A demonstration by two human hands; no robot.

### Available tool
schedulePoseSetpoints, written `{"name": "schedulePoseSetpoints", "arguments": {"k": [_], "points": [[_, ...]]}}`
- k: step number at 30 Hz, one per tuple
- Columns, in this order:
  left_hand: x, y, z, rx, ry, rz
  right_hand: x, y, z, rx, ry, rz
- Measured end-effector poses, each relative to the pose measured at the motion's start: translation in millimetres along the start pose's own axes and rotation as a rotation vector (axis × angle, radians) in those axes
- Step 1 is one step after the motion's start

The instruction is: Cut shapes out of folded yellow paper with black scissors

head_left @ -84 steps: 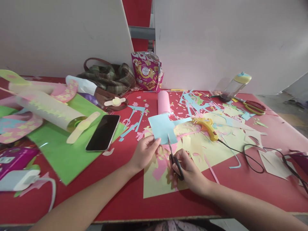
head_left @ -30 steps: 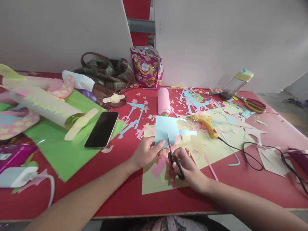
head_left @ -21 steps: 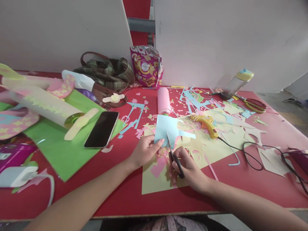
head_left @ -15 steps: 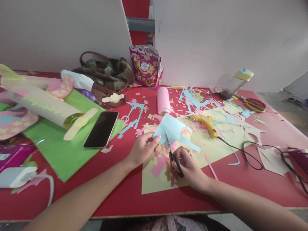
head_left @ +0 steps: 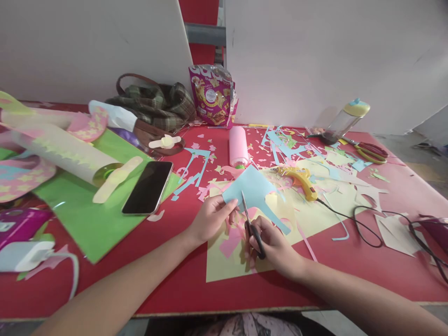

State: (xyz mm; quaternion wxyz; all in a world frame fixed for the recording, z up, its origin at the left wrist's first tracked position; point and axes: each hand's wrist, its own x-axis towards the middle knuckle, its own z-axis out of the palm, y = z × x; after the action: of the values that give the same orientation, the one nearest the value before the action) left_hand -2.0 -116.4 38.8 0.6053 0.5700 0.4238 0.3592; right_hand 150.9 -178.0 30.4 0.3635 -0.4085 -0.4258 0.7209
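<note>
A light blue paper piece [head_left: 255,186] with a curved cutout on its right side is pinched at its lower left corner by my left hand [head_left: 214,217]. My right hand [head_left: 271,242] is wrapped round the black handles of a pair of scissors [head_left: 257,235]. The blades point up and away from me and lie against the blue paper, near my left fingertips. Beneath both hands, a pale yellow sheet [head_left: 224,270] lies on the red table [head_left: 168,284] with pink scraps on it.
A yellow glue gun [head_left: 303,182] with a black cord lies to the right. Behind are a pink bottle [head_left: 238,145], a snack bag [head_left: 212,95] and blue scraps. A phone [head_left: 147,188] and green sheet [head_left: 84,224] are left. Clear bottle [head_left: 345,121] and second scissors [head_left: 371,151] are back right.
The blue paper has turned and tilted in my left hand, with its right strip now hanging lower. My two hands have barely moved.
</note>
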Motion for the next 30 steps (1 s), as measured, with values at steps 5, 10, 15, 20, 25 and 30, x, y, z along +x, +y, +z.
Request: {"name": "schedulePoseSetpoints", "arguments": {"k": [5,10,15,20,25,30], "points": [[0.2,-4.1,-1.1,0.107,-0.008,0.023,-0.2,3.4,-4.4,0.046,-0.081,-0.014],[-1.1,-6.2,-0.3,0.126,-0.063,0.024,-0.4,2.0,-3.9,0.042,-0.049,-0.02],[-1.2,-2.9,0.0,0.135,-0.031,0.024,0.3,4.2,-3.9,0.03,-0.049,-0.015],[-1.1,-0.7,-1.6,0.144,-0.016,0.007,0.4,4.3,-3.4,0.029,-0.019,-0.015],[-1.1,0.5,-4.1,0.162,0.001,0.03,0.4,1.8,-1.7,0.022,0.013,-0.023],[0.1,0.0,-6.5,0.156,0.055,0.026,1.4,-0.2,-0.1,0.027,0.045,0.006]]}}
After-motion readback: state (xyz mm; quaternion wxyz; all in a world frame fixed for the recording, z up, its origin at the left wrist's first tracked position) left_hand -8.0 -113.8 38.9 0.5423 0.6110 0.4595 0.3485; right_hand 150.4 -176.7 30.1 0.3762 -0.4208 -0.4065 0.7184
